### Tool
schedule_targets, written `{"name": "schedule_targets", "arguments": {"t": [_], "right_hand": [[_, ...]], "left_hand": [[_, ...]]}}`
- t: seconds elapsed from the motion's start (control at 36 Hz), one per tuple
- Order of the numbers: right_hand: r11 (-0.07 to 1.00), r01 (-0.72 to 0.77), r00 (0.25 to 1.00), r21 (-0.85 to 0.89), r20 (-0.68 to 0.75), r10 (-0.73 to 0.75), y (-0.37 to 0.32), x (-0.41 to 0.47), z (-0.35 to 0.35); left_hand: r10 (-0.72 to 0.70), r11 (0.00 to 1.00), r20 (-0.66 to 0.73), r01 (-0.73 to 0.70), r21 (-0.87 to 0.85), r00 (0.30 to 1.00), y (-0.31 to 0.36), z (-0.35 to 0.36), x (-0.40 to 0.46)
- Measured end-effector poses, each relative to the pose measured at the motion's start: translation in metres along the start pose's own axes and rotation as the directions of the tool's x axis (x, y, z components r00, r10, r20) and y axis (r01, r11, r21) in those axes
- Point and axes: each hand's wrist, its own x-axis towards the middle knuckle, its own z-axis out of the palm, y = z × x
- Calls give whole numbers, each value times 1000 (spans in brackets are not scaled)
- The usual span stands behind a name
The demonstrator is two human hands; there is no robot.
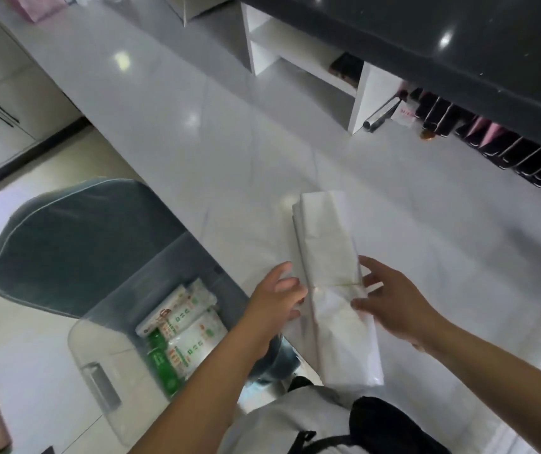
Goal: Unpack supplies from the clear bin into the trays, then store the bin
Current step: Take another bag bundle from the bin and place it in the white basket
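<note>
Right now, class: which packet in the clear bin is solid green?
The green packet at the stack's near-left edge; the other packets are white with printed labels.

— Where are the person's hands?

— Both reach forward on bare forearms that come in from the bottom edge. The left hand [275, 298] is on the left, back up, its fingers loosely spread and pointing right.

— And the other?

— The right hand [390, 301] faces it from the right, fingers relaxed and parted, tips pointing left. Neither hand is curled into a fist.
</note>
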Motion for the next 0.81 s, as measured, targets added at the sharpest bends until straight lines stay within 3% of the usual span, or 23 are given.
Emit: {"name": "schedule_targets", "arguments": {"t": [0.19, 0.31, 0.47, 0.53, 0.64, 0.69, 0.81], "right_hand": [[996, 25, 999, -89, 46, -21, 5, 5, -6], [992, -6, 1000, -130, -8, 6, 4, -1, -3], [958, -235, 972, 167, 15, 236, 10, -10, 1], [965, -246, 969, 89, -4, 247, 10, -16, 4], [947, -202, 979, -248, -58, 194, 0, -24, 20], [955, -228, 973, -190, -65, 220, -1, -22, 26], [925, -336, 942, 178, 65, 329, 6, -24, 32]], "left_hand": [[22, 999, 67, -23, 24, 998, 24, 15, 12], [24, 999, 51, -26, 38, 998, 32, 22, 11], [-21, 1000, 47, 21, 14, 999, 30, 18, 7], [-70, 998, 45, 70, 2, 996, 27, 18, 4], [-156, 986, 48, 159, -60, 987, 18, 20, -9], [-143, 988, 50, 146, -49, 988, 11, 22, -13], [-106, 993, 71, 110, -49, 992, 3, 17, -21]]}}
